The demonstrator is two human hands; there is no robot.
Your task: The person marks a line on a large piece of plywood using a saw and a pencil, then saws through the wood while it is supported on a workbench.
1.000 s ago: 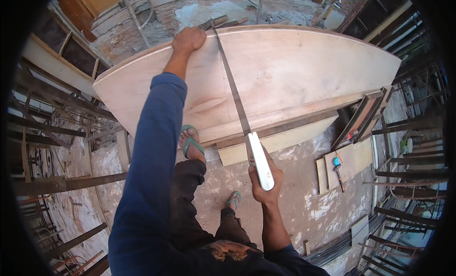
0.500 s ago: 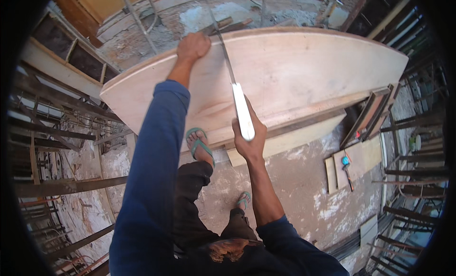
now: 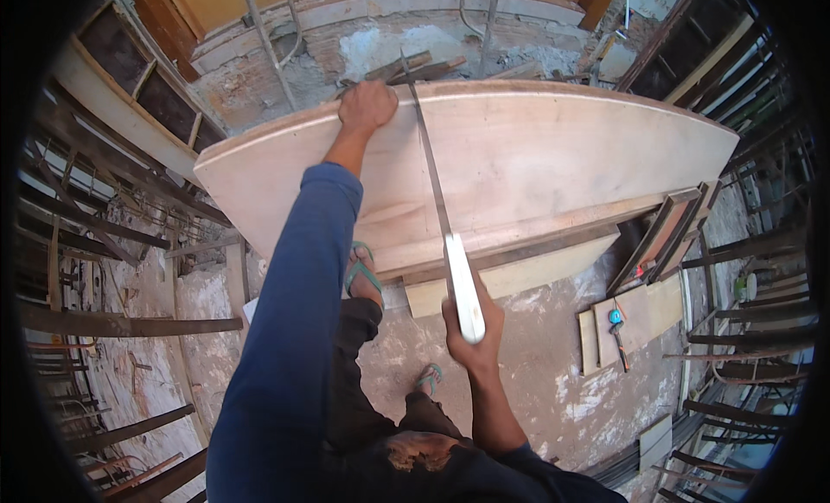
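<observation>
A pale wooden panel (image 3: 553, 157) with a curved far edge lies across the view in front of me. My right hand (image 3: 481, 334) is closed around the white handle of a handsaw (image 3: 437, 179). The long thin blade crosses the panel and meets its far edge, with the tip reaching beyond it. Just left of the blade, my left hand (image 3: 367, 105) is closed over the panel's far edge, pressing on it; its fingertips are hidden behind that edge. My left foot in a green flip-flop (image 3: 363, 265) is against the panel's near side.
Under the panel's near edge sits a pale board (image 3: 510, 274). On the floor to the right, a hammer (image 3: 621, 352) and a blue tape measure (image 3: 616, 316) lie on and beside small boards (image 3: 653, 308). Dark timbers (image 3: 130, 321) stand at left; metal frame legs (image 3: 270, 44) rise beyond the panel.
My right hand has drawn the saw back toward me, so more blade lies over the panel and less extends past the far edge. My left hand keeps its grip on the edge.
</observation>
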